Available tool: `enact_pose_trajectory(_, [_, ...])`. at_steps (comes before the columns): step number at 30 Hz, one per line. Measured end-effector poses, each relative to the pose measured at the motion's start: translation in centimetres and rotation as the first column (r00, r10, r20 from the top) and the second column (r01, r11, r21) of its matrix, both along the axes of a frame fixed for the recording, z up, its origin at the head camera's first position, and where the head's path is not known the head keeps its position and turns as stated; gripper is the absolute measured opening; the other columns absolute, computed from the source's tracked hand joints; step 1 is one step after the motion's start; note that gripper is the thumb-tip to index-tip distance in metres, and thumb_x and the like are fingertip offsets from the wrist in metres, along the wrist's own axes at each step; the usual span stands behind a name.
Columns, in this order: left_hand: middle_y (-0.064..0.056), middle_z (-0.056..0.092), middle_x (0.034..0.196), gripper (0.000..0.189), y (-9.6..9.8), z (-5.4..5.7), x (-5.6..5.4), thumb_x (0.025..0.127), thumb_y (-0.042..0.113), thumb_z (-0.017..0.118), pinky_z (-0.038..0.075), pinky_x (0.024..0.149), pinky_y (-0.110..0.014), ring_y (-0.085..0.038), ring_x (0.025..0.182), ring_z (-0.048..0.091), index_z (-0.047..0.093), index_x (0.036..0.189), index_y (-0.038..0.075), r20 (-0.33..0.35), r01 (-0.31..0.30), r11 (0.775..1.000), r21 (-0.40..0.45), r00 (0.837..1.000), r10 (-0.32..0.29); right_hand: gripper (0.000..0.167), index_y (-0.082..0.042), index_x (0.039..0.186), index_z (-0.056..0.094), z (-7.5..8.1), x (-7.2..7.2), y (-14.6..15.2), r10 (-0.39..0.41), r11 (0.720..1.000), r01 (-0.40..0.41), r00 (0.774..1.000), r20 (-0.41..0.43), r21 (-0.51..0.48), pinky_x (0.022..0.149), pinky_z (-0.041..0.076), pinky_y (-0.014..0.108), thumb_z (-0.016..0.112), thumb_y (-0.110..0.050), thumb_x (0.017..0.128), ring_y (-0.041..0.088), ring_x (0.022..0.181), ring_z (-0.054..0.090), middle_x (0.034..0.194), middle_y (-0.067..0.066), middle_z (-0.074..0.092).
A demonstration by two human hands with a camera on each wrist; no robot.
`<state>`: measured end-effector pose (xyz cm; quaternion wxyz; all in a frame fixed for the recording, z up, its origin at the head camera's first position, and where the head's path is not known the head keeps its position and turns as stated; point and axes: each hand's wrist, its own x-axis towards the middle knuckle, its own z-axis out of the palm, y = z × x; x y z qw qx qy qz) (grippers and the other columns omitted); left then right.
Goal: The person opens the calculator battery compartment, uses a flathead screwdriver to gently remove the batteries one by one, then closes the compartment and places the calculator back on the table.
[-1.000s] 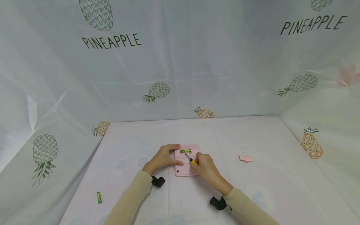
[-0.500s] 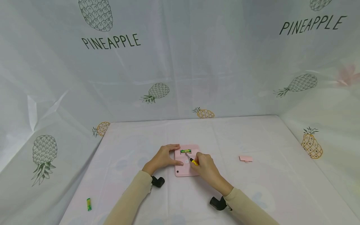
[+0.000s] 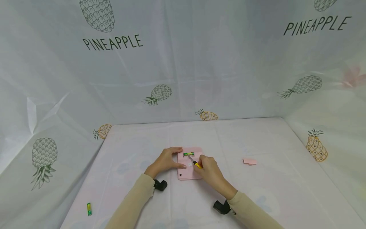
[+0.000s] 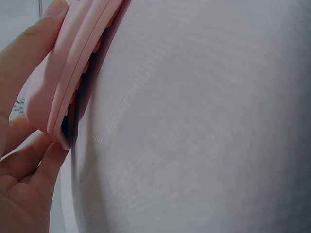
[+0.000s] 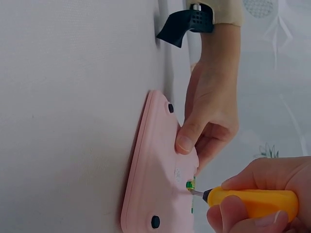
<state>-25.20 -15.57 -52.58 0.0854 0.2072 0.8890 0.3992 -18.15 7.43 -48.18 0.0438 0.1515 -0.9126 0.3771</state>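
A pink calculator [image 3: 187,173] lies face down on the table, its keys peeking out underneath in the left wrist view. My left hand [image 3: 165,161] grips it by the left side, thumb [image 5: 186,141] on the back and fingers at the far edge. A green and yellow battery [image 3: 188,154] sits in the slot near the top of its back. With my right hand [image 3: 212,173] I hold a screwdriver [image 5: 257,200] by its yellow handle. The metal tip is right at the near side of the battery.
Off to the front left lies a loose green battery [image 3: 89,209]. A small pink battery cover [image 3: 250,161] rests right of the calculator. The white tablecloth [image 3: 137,136] meets a pineapple-print curtain [image 3: 177,63] at the back and sides. Black wrist camera mounts [image 3: 221,207] hang under the sleeves.
The loose battery has rolled left and toward the front edge, slowing down. Both hands, the screwdriver and the calculator stay almost where they were.
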Motion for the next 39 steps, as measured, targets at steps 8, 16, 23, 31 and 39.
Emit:
enact_pose_trajectory(8, [-0.003,0.051,0.148,0.088,0.1,0.0,0.0,0.068,0.044,0.091,0.034,0.115,-0.043,-0.026,0.141,0.040,0.058,0.140,0.006,-0.004,-0.008,1.000,-0.006,1.000,0.008,0.024,-0.003,0.074,0.054,0.1,0.0,-0.1,-0.010,0.999,0.010,1.000,-0.014,0.039,0.048,0.037,0.020,0.076,0.001,0.082,0.011,0.056,0.043,0.063,0.000,0.048])
enact_pose_trajectory(16, [-0.003,0.052,0.147,0.087,0.2,0.1,0.0,0.068,0.042,0.092,0.033,0.115,-0.042,-0.025,0.141,0.040,0.058,0.139,0.006,0.001,-0.009,1.000,-0.015,1.000,0.009,0.024,-0.003,0.075,0.054,0.7,0.0,-0.2,0.000,0.998,-0.001,1.000,0.028,0.060,0.048,0.038,0.020,0.077,-0.002,0.084,0.012,0.056,0.045,0.064,0.001,0.049])
enact_pose_trajectory(23, [-0.003,0.052,0.146,0.087,0.1,0.1,-0.1,0.067,0.044,0.092,0.034,0.115,-0.042,-0.026,0.140,0.040,0.059,0.139,0.006,-0.010,-0.003,1.000,-0.009,1.000,0.003,0.024,-0.002,0.076,0.055,1.4,-0.4,-0.4,0.026,0.995,-0.030,0.999,0.038,0.094,0.046,0.034,0.020,0.077,-0.003,0.084,0.011,0.054,0.044,0.062,0.000,0.049])
enact_pose_trajectory(31, [-0.004,0.052,0.147,0.088,0.2,0.2,-0.1,0.067,0.043,0.092,0.034,0.115,-0.042,-0.026,0.140,0.041,0.058,0.139,0.005,-0.014,-0.002,1.000,-0.005,1.000,0.002,0.022,-0.001,0.076,0.055,1.4,-0.5,-0.9,0.019,0.991,-0.021,1.000,0.014,0.131,0.046,0.031,0.019,0.076,-0.002,0.084,0.011,0.053,0.041,0.061,0.001,0.046])
enact_pose_trajectory(39, [-0.004,0.052,0.147,0.088,0.1,0.1,0.0,0.067,0.044,0.092,0.034,0.115,-0.043,-0.027,0.140,0.040,0.058,0.139,0.005,-0.006,-0.003,1.000,0.001,1.000,0.003,0.016,0.004,0.080,0.058,0.8,0.0,-1.6,0.020,0.983,-0.009,0.998,-0.057,0.183,0.042,0.030,0.016,0.073,0.000,0.084,0.009,0.049,0.039,0.060,0.001,0.044])
